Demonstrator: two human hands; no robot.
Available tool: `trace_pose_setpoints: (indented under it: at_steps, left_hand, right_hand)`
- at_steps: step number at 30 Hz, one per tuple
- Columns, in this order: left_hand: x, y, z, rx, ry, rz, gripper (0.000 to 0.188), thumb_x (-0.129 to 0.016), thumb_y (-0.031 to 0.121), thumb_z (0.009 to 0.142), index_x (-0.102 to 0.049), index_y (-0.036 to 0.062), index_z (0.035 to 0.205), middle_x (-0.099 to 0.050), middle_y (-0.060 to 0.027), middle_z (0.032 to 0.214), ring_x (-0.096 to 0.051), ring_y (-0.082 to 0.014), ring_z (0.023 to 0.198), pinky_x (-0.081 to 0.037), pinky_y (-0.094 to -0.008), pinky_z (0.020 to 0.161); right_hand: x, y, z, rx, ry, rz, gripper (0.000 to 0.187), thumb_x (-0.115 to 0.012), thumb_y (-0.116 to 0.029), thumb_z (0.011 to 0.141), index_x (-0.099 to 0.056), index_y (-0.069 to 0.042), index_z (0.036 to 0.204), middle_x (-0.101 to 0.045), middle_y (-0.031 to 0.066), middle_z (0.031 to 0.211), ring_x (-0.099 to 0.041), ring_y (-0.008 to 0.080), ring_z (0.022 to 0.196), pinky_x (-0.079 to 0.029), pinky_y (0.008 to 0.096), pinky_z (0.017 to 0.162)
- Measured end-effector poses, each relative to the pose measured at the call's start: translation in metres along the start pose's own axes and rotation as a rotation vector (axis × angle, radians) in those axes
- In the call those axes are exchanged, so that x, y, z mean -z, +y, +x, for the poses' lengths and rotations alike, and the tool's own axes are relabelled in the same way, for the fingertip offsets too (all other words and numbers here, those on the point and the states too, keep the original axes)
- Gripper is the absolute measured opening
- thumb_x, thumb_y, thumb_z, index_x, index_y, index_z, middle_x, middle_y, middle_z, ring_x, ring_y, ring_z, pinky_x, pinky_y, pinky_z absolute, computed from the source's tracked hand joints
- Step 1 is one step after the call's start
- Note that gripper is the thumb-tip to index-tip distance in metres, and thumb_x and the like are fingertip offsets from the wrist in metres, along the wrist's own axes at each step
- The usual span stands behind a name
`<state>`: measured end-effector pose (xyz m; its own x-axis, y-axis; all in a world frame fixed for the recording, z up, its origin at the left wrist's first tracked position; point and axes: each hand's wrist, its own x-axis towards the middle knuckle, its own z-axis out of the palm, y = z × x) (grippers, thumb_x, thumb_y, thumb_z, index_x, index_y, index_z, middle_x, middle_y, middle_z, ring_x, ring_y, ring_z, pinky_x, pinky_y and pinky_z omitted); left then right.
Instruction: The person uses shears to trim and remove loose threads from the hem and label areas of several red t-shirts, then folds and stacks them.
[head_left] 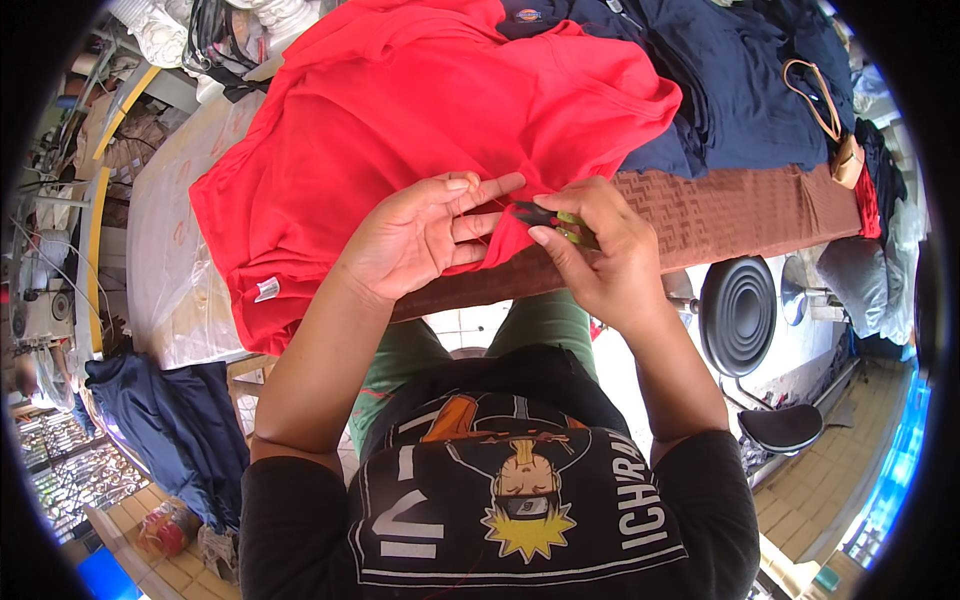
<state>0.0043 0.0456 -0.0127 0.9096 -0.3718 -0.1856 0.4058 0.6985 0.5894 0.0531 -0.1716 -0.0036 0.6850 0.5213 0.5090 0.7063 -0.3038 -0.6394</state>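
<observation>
In the head view, the right hand [610,250] is closed around small cutters [537,214] with black tips and green handles. The left hand [415,235] is open, its fingers spread by a fold of the red shirt [400,120]; I cannot tell if they pinch it. The shirt lies on the worktop [740,215], beside dark blue clothes [735,110]. The tips are very near the cloth and the left fingers, so a slip could poke a hole or nick a finger. The shirt hangs over the front edge, so a tug might make it slide.
</observation>
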Motion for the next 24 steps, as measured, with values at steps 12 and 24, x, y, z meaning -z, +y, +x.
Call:
trace_pose_setpoints:
  at_steps: [12,24]
  left_hand:
    - [-0.064,0.033,-0.067,-0.133,-0.108,1.921,0.021,-0.065,0.027,0.088,-0.071,0.0071,0.089,-0.047,-0.0128,0.142,-0.042,-0.0345,0.133,-0.033,-0.0443,0.107]
    - [-0.038,-0.043,-0.019,-0.155,0.107,1.912,0.012,-0.068,0.016,0.082,-0.067,0.0089,0.092,-0.066,-0.0083,0.1,-0.06,-0.027,0.102,-0.04,-0.0419,0.097]
  right_hand:
    - [0.023,-0.002,0.004,-0.024,0.109,-0.074,0.019,-0.073,-0.013,0.08,-0.066,-0.004,0.096,-0.062,0.0099,0.083,-0.064,0.0222,0.07,-0.05,0.0318,0.058]
    - [0.134,-0.009,0.052,0.315,-0.03,-0.663,0.025,-0.072,-0.015,0.079,-0.062,-0.006,0.101,-0.061,0.0097,0.094,-0.062,0.0317,0.078,-0.05,0.0354,0.064]
